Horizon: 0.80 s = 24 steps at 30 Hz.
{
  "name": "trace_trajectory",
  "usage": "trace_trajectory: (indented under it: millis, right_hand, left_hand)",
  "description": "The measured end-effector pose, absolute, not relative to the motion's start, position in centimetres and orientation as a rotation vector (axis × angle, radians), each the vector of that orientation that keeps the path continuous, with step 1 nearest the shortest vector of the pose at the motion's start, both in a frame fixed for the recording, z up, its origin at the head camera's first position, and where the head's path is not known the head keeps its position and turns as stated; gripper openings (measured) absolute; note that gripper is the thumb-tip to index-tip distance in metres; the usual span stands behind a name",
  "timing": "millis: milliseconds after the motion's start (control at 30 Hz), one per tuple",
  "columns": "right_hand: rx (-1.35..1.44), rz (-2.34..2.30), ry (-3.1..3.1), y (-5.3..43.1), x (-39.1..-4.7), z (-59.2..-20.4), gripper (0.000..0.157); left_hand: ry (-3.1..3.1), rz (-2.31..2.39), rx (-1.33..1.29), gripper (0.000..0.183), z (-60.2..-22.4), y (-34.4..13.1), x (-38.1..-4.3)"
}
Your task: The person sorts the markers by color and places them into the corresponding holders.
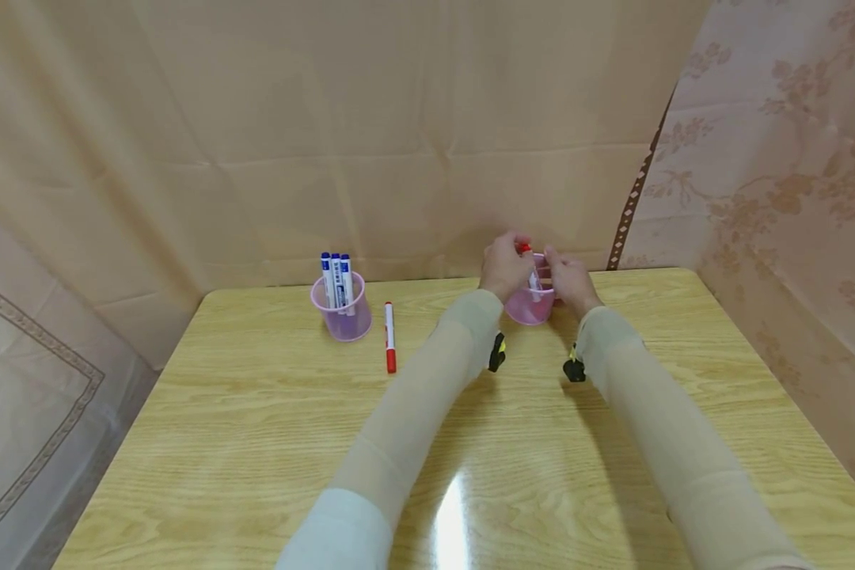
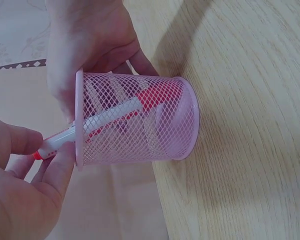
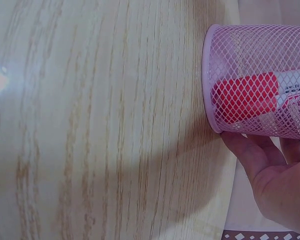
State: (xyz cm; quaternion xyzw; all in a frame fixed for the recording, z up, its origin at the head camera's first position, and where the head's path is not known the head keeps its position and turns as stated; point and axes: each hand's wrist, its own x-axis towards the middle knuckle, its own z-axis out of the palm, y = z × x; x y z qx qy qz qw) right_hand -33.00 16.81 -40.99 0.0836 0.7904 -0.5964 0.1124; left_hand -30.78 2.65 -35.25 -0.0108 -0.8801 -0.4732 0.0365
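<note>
At the back right of the table stands a pink mesh pen cup [image 1: 530, 307]. My left hand [image 1: 504, 267] is at its mouth and pinches the red end of a white marker [image 2: 112, 113] between thumb and fingers. That marker reaches down into the cup, its red cap [image 3: 247, 95] near the bottom behind the mesh. My right hand [image 1: 573, 283] holds the cup from the right side, thumb up at the rim, fingers [image 3: 247, 152] along the mesh wall. Part of the right hand is hidden behind the cup in the left wrist view.
Left of my hands, a white marker with a red cap [image 1: 389, 336] lies on the wooden table [image 1: 256, 427]. Beyond it stands a second pink-purple mesh cup [image 1: 349, 324] with three blue-capped markers [image 1: 337, 281]. A beige cloth [image 1: 399, 142] hangs behind the table.
</note>
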Motion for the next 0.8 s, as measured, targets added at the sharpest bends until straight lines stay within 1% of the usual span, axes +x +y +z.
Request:
trace_trajectory:
  millis: [100,533,800]
  right_hand:
    - [0.253,-1.753,2.317,16.77,-33.04,-41.02,0.076]
    - [0.265,-1.731,2.305,16.95,-33.23,-40.97,0.080]
    - [0.231,-1.746,2.345,16.85,-32.93,-41.00,0.078]
  left_hand:
    - [-2.690,-1.446,-0.050,0.027,-35.25,2.48,-30.77]
    - [-2.686,-1.436,-0.058,0.025,-34.83,2.05,-30.62]
    - [-2.666,-1.462,-0.051,0.024,-34.85,1.69,-30.74]
